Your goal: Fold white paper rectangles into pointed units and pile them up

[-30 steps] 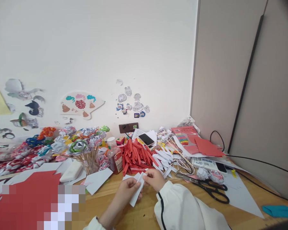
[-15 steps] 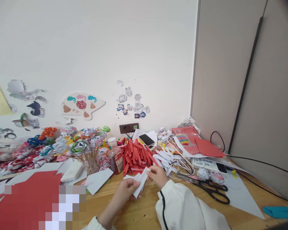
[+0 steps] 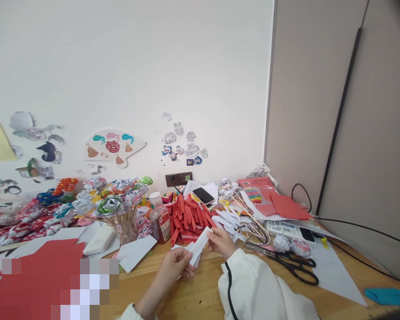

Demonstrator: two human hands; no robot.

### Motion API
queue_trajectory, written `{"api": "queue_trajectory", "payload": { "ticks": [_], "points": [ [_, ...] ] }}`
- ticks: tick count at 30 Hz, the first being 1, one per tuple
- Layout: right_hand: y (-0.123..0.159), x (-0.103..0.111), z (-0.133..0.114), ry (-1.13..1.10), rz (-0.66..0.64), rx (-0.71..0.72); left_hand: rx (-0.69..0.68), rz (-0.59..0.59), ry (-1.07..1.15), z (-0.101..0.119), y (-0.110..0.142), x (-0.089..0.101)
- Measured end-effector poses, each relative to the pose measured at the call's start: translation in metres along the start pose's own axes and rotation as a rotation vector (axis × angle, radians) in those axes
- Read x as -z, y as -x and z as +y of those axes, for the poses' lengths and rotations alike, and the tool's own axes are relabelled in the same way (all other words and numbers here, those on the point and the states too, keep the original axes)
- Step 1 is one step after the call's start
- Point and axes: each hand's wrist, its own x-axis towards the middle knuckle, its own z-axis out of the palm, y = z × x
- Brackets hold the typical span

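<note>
Pinched shut by the fingers (image 3: 186, 257) of the inward-angled left hand (image 3: 176, 264) and right hand (image 3: 224, 242), a flat, narrow white paper strip (image 3: 200, 247) was held aslant above the wood-grained counter (image 3: 146, 284); pointed red paper folds (image 3: 188, 218) were heaped beyond.

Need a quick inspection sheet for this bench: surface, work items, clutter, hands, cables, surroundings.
Surface: wooden tabletop, largely covered by paper and supplies; lower-left corner pixelated.
Work items: folded white strip between the hands; heap of red folded pieces beyond, white folded pieces beside it.
Clutter: scissors right of the hands, bottle, phone, paper flowers.
Hands: left and right both grip the strip.
Cables: black, loose on the right side.
Surroundings: white wall with cutouts, grey panel right.
</note>
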Motion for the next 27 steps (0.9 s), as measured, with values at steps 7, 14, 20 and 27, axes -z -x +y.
{"api": "queue_trajectory", "payload": {
  "ticks": [7,14,20,27],
  "points": [
    [0.007,-0.016,0.020,0.166,-0.084,-0.025,-0.050,-0.058,0.027,-0.002,0.004,-0.009],
    [0.009,-0.018,0.016,0.227,-0.024,0.055,-0.057,-0.099,0.020,-0.001,0.006,-0.012],
    [0.008,-0.014,0.012,0.172,0.032,0.074,-0.044,-0.129,0.013,0.003,0.009,-0.011],
    [0.006,-0.008,0.006,0.082,0.046,0.019,-0.015,-0.123,0.013,0.002,0.010,-0.012]
  ]
}}
